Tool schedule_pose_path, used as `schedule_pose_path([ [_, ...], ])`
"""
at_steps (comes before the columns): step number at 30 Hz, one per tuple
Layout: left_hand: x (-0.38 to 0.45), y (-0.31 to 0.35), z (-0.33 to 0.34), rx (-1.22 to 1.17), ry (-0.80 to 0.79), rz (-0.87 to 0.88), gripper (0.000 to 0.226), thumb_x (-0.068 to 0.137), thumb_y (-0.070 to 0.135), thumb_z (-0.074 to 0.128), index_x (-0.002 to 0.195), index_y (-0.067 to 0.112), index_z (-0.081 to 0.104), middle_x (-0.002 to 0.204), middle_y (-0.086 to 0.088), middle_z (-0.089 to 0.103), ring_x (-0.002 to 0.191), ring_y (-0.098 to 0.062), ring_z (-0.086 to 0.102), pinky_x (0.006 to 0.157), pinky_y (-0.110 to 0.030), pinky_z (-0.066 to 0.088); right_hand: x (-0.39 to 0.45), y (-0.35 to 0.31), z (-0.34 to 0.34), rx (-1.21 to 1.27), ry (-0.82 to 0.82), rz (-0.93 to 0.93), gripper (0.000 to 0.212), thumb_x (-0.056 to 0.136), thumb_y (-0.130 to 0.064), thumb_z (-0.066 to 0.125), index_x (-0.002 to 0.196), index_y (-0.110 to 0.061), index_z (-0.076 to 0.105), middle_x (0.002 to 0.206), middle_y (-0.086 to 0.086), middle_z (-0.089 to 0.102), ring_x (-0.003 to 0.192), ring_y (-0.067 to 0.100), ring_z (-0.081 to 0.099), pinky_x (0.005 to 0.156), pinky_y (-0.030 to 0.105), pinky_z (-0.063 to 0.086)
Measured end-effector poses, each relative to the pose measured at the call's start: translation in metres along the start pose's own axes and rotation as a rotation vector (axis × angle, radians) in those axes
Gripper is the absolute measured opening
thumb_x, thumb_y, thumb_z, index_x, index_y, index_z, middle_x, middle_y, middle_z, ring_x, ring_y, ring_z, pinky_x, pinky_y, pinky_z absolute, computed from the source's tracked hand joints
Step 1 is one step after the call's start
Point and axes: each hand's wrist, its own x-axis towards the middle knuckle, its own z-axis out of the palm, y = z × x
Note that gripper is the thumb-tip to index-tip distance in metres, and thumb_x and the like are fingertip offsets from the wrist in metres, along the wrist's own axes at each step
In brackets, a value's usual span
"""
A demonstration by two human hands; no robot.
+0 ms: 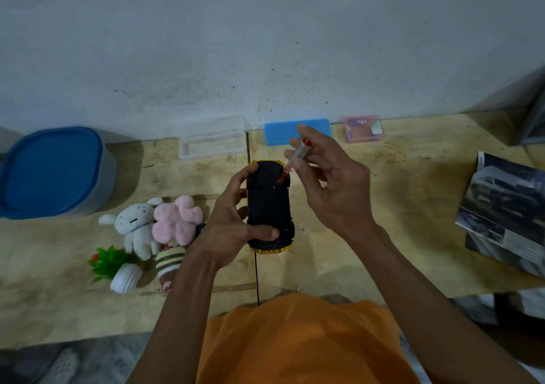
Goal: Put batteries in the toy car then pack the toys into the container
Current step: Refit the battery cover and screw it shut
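Observation:
My left hand [236,224] grips a yellow toy car [269,204] turned upside down, its black underside facing up above the wooden table. My right hand [330,183] pinches a small screwdriver [296,155] with a clear handle and red cap, its tip resting on the car's underside near the far end. Left of the car lie a white plush rabbit [137,227], a pink plush flower [178,220], a striped plush [169,265] and a small fake plant in a white pot [118,268]. A large container with a blue lid [53,174] stands at the far left.
Along the wall sit a clear open plastic box [212,145], a blue box [295,131] and a small pink box [362,128]. A printed carton [507,212] lies at the right edge. The table's front edge runs just ahead of my orange shirt.

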Motion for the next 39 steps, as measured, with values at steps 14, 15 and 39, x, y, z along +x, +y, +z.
schedule_pose_path([
  [14, -0.002, -0.002, 0.0, 0.007, 0.003, 0.004, 0.113, 0.048, -0.011, 0.087, 0.138, 0.045, 0.047, 0.139, -0.006, 0.051, 0.126, -0.038, 0.051, 0.086, -0.057, 0.059, 0.006, 0.0, 0.011, -0.001, 0.009, -0.064, 0.039, 0.091, -0.003, 0.07, 0.129, 0.0, 0.06, 0.112, 0.012, 0.071, 0.09, 0.019, 0.073, 0.073, 0.034, 0.063],
  [15, -0.002, -0.002, 0.001, 0.005, 0.0, 0.001, 0.113, 0.048, -0.011, 0.087, 0.138, 0.045, 0.048, 0.138, -0.006, 0.051, 0.125, -0.038, 0.052, 0.086, -0.058, 0.058, 0.006, 0.0, 0.011, 0.006, 0.003, -0.057, 0.039, 0.092, -0.002, 0.069, 0.13, 0.0, 0.06, 0.113, 0.011, 0.072, 0.091, 0.018, 0.074, 0.074, 0.034, 0.063],
  [39, -0.007, -0.002, 0.001, 0.0, -0.028, -0.032, 0.111, 0.048, -0.01, 0.086, 0.137, 0.044, 0.048, 0.136, -0.01, 0.052, 0.12, -0.037, 0.057, 0.085, -0.059, 0.058, 0.003, 0.003, 0.02, -0.052, 0.046, -0.016, 0.037, 0.093, -0.005, 0.068, 0.129, 0.0, 0.061, 0.115, 0.011, 0.07, 0.092, 0.017, 0.073, 0.07, 0.026, 0.062],
])
